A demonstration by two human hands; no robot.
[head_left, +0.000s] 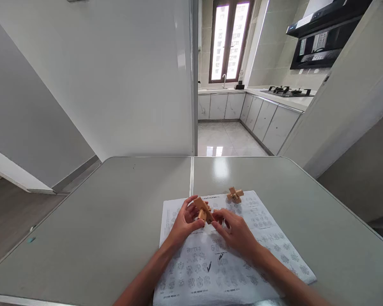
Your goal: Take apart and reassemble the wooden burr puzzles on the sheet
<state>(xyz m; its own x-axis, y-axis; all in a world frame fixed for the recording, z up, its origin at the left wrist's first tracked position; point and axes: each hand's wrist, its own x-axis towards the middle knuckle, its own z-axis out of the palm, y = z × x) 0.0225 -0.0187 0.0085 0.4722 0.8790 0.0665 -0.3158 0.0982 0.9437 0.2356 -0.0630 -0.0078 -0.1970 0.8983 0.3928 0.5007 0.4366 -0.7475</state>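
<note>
Between my two hands is a partly assembled wooden burr puzzle [201, 214], made of light brown notched pieces and tilted above the sheet. My left hand [185, 219] is closed around its left side, thumb below and fingers behind. On the right, the fingertips and thumb of my right hand [231, 229] pinch the puzzle's lower right end. Beneath both hands lies a large white instruction sheet [198, 259] printed with small puzzle diagrams and bearing dark pen ticks. A second cluster of crossed wooden pieces [235, 195] with a dark mark sits on the sheet's far edge.
The grey table [115, 221] has a pale seam down its far middle. A small teal scrap [31, 239] lies near its left edge. Past the far edge stand a white panel [140, 85] and a kitchen with cabinets [268, 119] and a gas hob [287, 91].
</note>
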